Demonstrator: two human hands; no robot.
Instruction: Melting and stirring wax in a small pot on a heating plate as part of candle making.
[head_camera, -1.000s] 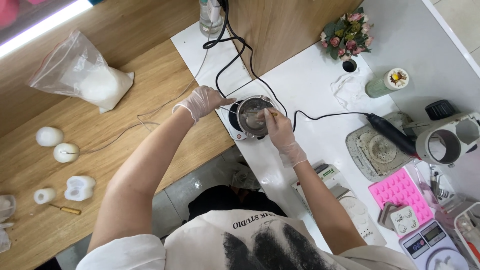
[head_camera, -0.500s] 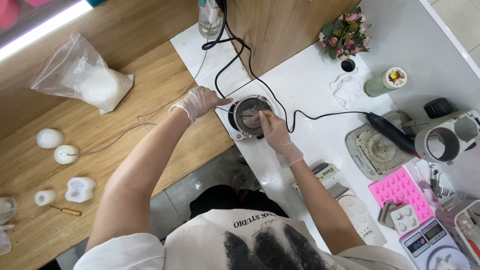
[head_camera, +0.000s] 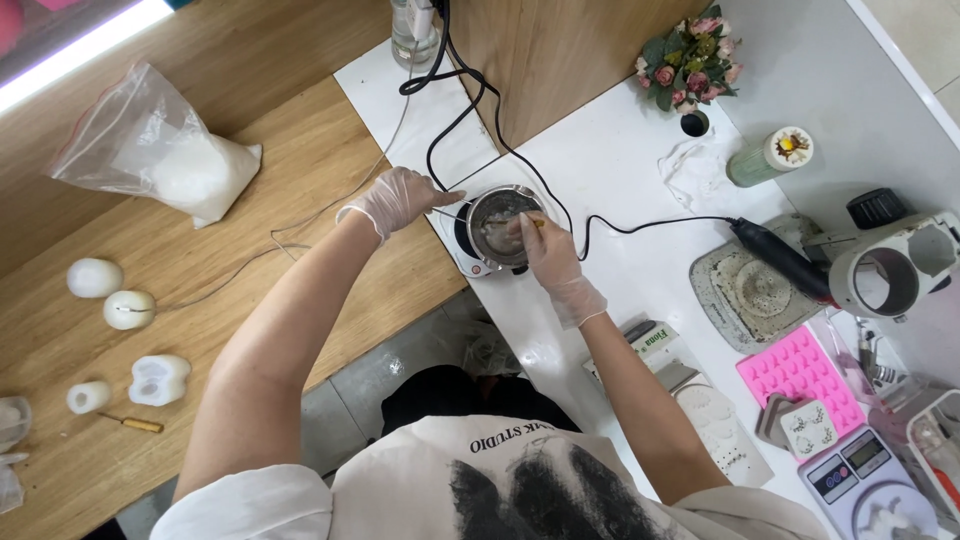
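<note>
Metal melting pot (head_camera: 500, 222) sits on the small white hotplate (head_camera: 468, 245), on the white worktop (head_camera: 620, 190) beside the wooden one. Left hand (head_camera: 398, 198), gloved, pinches the pot's thin handle (head_camera: 447, 212) — that grip keeps the pot from turning. Right hand (head_camera: 545, 250) is closed around a wooden-handled stirring tool (head_camera: 520, 225), tip down in the pale wax. To do this well, I'd say: slow circles, scrape the wall, keep the left grip firm, wrist clear of the black power cable (head_camera: 640, 225) — a bag of white wax flakes (head_camera: 165, 145) lies well apart.
</note>
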